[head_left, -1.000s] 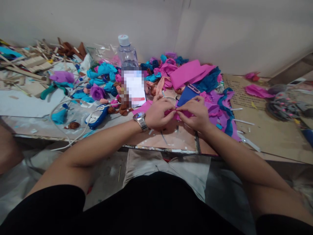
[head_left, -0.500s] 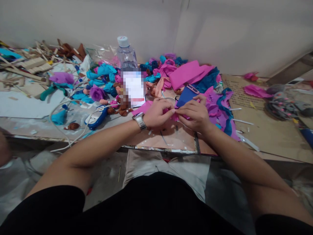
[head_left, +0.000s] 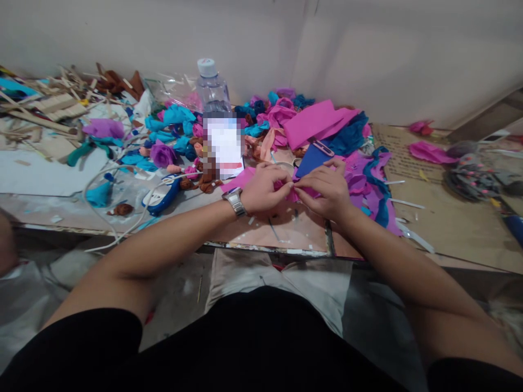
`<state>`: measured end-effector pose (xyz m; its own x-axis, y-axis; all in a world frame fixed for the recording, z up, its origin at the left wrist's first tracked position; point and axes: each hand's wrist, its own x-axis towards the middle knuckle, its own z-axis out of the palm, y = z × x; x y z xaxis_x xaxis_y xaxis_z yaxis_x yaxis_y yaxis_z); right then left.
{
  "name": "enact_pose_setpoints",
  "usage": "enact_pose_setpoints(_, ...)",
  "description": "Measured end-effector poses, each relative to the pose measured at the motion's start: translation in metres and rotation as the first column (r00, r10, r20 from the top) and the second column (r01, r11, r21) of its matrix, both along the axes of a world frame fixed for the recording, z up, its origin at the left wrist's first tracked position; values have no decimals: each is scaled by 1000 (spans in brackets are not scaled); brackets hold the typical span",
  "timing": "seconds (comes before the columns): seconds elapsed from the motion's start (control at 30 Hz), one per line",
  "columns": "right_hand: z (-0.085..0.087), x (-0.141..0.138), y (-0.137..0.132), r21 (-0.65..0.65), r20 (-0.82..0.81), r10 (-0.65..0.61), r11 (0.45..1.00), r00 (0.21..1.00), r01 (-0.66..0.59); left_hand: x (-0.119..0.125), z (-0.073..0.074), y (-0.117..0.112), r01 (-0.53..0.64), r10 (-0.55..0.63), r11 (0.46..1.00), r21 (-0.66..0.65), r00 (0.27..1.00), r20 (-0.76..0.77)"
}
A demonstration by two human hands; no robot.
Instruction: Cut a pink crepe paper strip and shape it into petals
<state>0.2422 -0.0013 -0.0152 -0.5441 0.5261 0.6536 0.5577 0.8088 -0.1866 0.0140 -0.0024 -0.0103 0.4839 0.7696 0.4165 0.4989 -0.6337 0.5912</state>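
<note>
My left hand (head_left: 267, 189), with a watch (head_left: 235, 202) on its wrist, is closed in a pinch at the middle of the bench. Its fingertips meet those of my right hand (head_left: 327, 188), which is pinched too. Between them shows a small piece of pink crepe paper (head_left: 293, 196), mostly hidden by the fingers. A pink paper sheet (head_left: 241, 178) lies under my left wrist. Just beyond my right fingers rests a blue card (head_left: 312, 159) with a pink clip (head_left: 322, 147) on it. Ruffled purple and teal crepe paper (head_left: 362, 188) lies beside my right hand.
At the back stands a clear bottle (head_left: 214, 92) behind a blurred white panel (head_left: 224, 144). Left are wood sticks (head_left: 61, 106), green-handled pliers (head_left: 79, 154), and a blue-white device (head_left: 163, 195) among white cord. Cardboard (head_left: 425, 218) and white scissors or a knife handle (head_left: 414, 237) lie right.
Both hands stay at nearly the same place, still pinching the pink crepe paper. My right fingers have shifted very slightly; the whole view has barely moved.
</note>
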Motion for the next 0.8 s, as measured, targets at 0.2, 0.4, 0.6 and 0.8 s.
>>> enact_pose_setpoints(0.2,2,-1,-1,-5,20,-5,1000,1000,6,-1,0,0,-14,14,1000,17,999,-28)
enact_pose_setpoints(0.4,0,0,0,-58,20,14,998,1000,-12,0,-2,0,-34,36,999,35,998,-52)
enact_pose_setpoints(0.6,2,-3,0,-87,10,7,996,1000,-6,-2,-3,0,-17,28,991,130,996,-86)
enact_pose_setpoints(0.8,-1,-3,2,-195,24,18,981,1000,-13,-3,-5,1,41,3,967,251,985,-171)
